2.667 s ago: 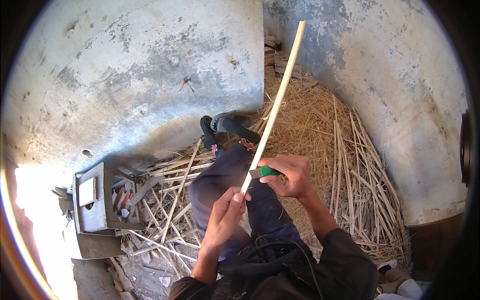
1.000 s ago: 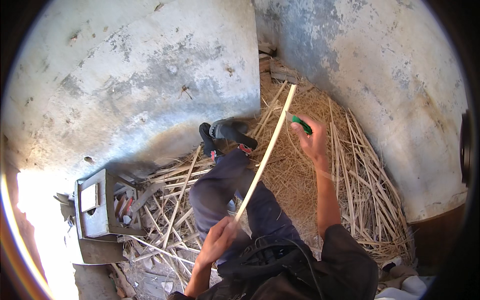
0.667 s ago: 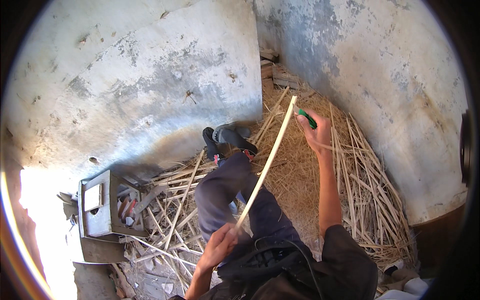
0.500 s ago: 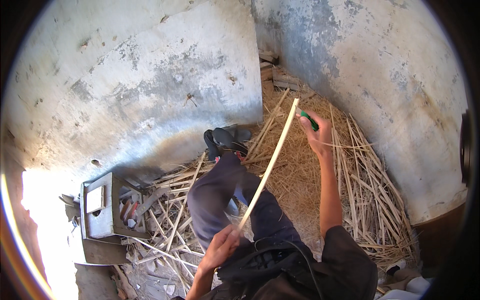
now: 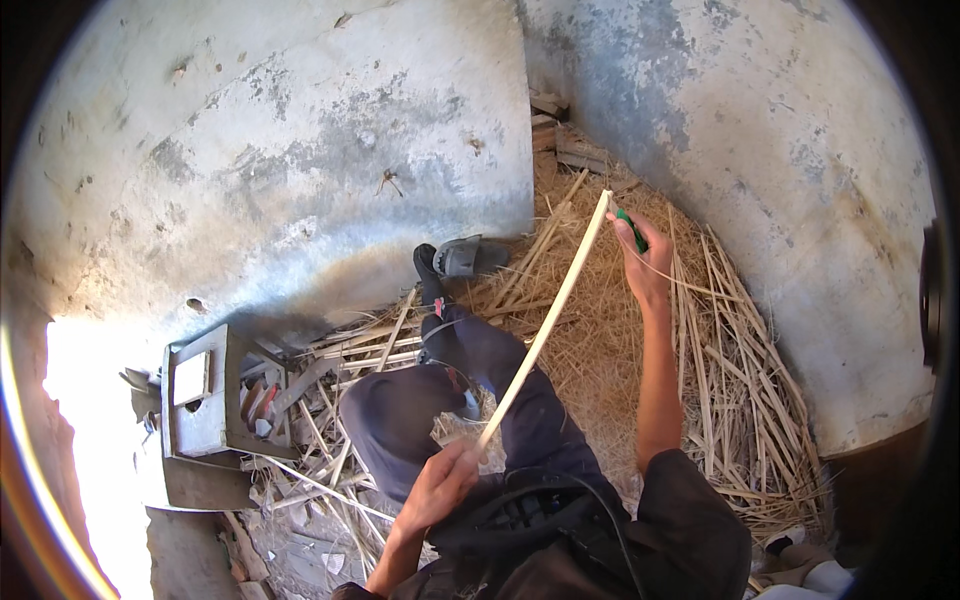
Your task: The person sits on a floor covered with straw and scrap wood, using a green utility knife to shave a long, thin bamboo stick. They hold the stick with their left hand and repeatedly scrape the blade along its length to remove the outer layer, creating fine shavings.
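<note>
Grips the pale strip [image 5: 547,325] near its lower end in the left hand [image 5: 443,484], with fingers closed round it. Slants it up across the legs [image 5: 555,425] and straw [image 5: 605,345]. Pinches the green knife [image 5: 631,225] in the right hand [image 5: 650,262], close by the strip's upper end; cannot tell whether touching. Has a thin sliver [image 5: 700,289] beyond the right wrist, sticks [image 5: 750,405] further right.

2 peeling blue-grey plaster walls [image 5: 300,130] meet behind brown wooden blocks [image 5: 582,153]. At left, an open-sided, weathered grey wooden box [image 5: 208,432] bears a white square panel [image 5: 191,378] and holds slim reddish items [image 5: 263,402].
</note>
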`<state>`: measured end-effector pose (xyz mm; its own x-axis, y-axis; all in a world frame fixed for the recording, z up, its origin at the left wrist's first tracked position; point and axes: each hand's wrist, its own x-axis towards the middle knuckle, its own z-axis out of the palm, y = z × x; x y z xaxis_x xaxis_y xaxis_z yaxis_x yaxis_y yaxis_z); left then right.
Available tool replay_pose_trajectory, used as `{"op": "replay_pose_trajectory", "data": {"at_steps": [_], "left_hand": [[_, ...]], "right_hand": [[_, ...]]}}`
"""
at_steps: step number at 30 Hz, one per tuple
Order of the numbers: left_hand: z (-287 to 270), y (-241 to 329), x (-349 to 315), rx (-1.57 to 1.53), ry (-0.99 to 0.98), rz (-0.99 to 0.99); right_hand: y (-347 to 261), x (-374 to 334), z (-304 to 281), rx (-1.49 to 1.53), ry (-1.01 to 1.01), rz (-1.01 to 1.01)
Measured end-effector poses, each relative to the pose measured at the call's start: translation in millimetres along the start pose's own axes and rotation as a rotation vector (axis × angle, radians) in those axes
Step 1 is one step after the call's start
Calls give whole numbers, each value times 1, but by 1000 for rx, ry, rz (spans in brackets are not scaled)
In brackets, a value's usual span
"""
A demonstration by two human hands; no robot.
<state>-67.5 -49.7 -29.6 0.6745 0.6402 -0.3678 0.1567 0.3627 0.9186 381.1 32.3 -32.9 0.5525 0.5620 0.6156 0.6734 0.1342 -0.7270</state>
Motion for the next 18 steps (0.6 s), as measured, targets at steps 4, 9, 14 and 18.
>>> {"op": "replay_pose_trajectory", "data": {"at_steps": [4, 9, 14, 18], "left_hand": [[-4, -9, 2, -53, -32, 12], [-1, -4, 4, 13, -19, 10], [-2, -14, 3, -13, -33, 2], [-4, -16, 2, -11, -47, 28]], "right_hand": [[-6, -4, -3, 28, -18, 49], [8, -13, -1, 233, -95, 125], [5, -19, -10, 482, -190, 238], [-2, -24, -12, 525, -180, 265]]}}
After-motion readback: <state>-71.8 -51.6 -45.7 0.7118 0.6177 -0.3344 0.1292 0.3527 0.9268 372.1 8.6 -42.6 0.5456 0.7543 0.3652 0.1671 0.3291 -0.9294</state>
